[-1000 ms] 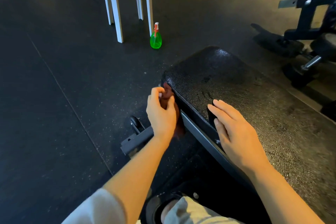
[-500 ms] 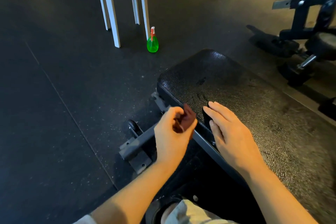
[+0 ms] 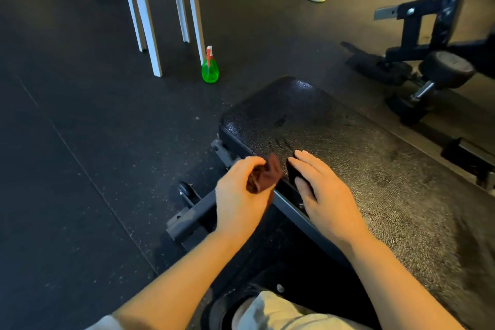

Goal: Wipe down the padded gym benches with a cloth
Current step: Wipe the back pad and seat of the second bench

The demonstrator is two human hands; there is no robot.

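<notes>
Head view only. The bench pad (image 3: 334, 142) is being used as the landmark.

Change: a second ago the cloth (image 3: 263, 177) was being rubbed along the pad's near side edge, close to the rounded far corner. It is now being held lifted off that edge, just beside the pad's rim, a bit nearer the person. Judgement: the side-edge pass is likely being finished and the cloth is being regripped or moved up to the top surface.

Left hand (image 3: 241, 201): fingers are being kept curled round the bunched cloth, which is sticking out past the fingertips.

Right hand (image 3: 321, 193): it is being rested flat on the pad's near edge, fingers straight and close together, much as it was a second ago. Nothing is being held by it.

Materials:
- Pad: black, pebbled vinyl, rounded corners, sheen and faint streaks being shown near the hands, possibly damp.
- Cloth: reddish-brown, soft, crumpled.
- Frame (image 3: 192, 217) below the pad: dark square metal tube, small wheel beside it.
- Beyond the pad's far corner: green translucent spray bottle (image 3: 210, 69) beside a white stool (image 3: 160, 8).
- Floor: dark speckled rubber.
</notes>
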